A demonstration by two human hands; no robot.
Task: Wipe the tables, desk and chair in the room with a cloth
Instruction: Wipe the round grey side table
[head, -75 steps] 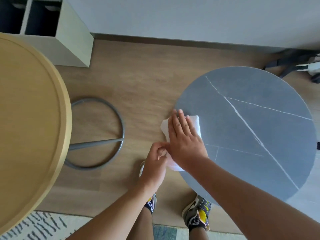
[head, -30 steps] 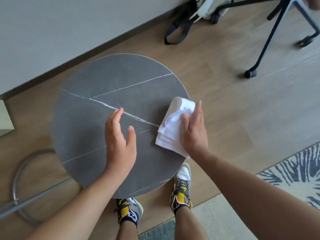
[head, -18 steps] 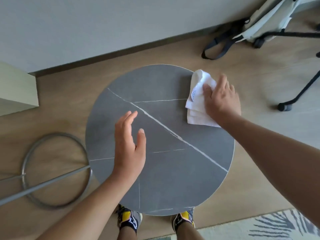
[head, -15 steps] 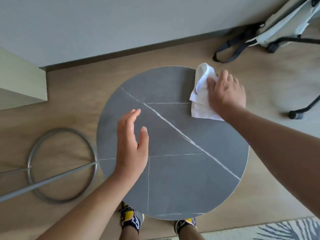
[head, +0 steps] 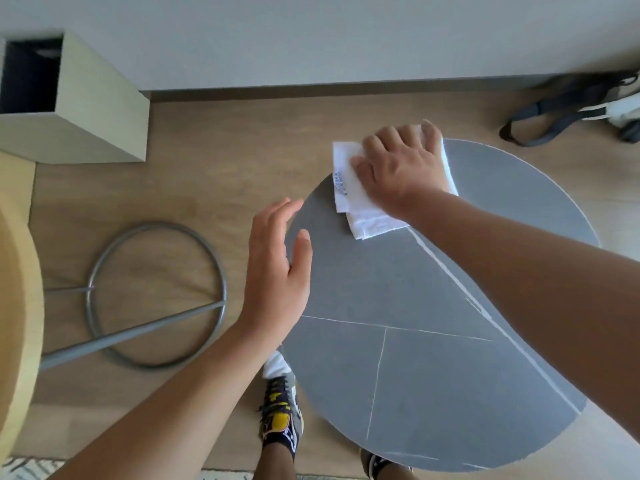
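Far left I get the rim of one round light-wood bench [head: 19, 306], with a pale cream cabinet [head: 93, 109] behind it, one dark open compartment showing. One grey metal ring base [head: 156, 296] lies on the wood floor [head: 214, 161].

Left hand [head: 277, 268]: wide open, fingers straight and together, thumb apart, holding nothing. It sits over the left rim of the round dark-grey stone bench [head: 415, 358]; I cannot tell if it touches.

Two shoes: one black-and-yellow sneaker [head: 281, 414] just beside the grey bench, and a second shoe [head: 375, 464] mostly hidden under its near rim.

That makes two benches. The grey one has thin white veins.

One white folded cloth [head: 351, 199], layered edges showing on its near side and small blue print near its left edge. It lies at the far-left rim of the grey bench, one corner hanging past the rim.

Right hand [head: 401, 168]: palm down, pressing flat on the cloth, fingers spread across it, thumb lying on the fabric.

Far right there is one pale bag with dark straps [head: 568, 112] on the floor by the wall.
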